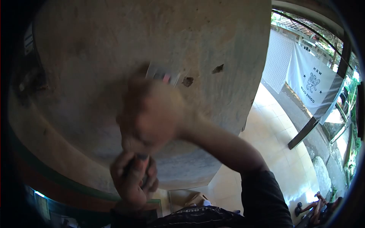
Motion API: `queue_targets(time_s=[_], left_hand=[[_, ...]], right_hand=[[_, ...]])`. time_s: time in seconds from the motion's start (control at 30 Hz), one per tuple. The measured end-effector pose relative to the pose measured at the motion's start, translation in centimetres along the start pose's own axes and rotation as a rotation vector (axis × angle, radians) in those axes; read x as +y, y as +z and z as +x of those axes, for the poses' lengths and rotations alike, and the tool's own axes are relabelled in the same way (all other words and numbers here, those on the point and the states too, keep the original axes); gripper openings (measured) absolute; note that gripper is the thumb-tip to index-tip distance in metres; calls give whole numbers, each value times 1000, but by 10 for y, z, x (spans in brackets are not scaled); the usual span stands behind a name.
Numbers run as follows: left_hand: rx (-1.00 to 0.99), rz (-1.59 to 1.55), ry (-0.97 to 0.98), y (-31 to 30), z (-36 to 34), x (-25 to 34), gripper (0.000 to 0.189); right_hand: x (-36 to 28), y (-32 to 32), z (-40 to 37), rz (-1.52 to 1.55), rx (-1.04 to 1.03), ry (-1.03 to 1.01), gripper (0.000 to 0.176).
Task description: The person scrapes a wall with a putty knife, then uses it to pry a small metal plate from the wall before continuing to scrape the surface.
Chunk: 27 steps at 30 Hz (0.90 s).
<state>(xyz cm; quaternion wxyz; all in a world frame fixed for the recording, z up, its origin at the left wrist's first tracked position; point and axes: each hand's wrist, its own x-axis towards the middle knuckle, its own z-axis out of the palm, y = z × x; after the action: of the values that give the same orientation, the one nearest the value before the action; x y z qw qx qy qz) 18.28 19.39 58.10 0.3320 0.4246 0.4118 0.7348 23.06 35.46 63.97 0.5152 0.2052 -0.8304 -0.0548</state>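
My left hand (133, 178) is closed around a black-and-red handle (143, 167), low in front of the wall. The rest of that tool is hidden, so its kind cannot be made out. My right hand (152, 117) is raised just above the left one, close to the wall, and smeared by motion. Whether its fingers hold anything does not show. Partly covered behind the right hand, a small grey panel (162, 74) with dark and reddish parts sits at the wall.
The worn plaster wall (216, 41) has two chipped holes beside the panel. To the right are a tiled floor (228, 178), a wooden post (303, 133) and a hanging white banner (310, 79). Another person (323, 212) sits at the lower right.
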Motion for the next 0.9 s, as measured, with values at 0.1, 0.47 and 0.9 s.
queue_targets(time_s=[0.1,0.47,0.9], left_hand=[[-19,35,-17,5,25,19,38],[-81,8,-21,10,33,21,32],[-54,48,-1,-1,40,30,28]], right_hand=[[19,-17,17,-253,62,-42,20],[20,-43,27,-272,-23,122,32],[18,-22,21,-326,75,119,33]])
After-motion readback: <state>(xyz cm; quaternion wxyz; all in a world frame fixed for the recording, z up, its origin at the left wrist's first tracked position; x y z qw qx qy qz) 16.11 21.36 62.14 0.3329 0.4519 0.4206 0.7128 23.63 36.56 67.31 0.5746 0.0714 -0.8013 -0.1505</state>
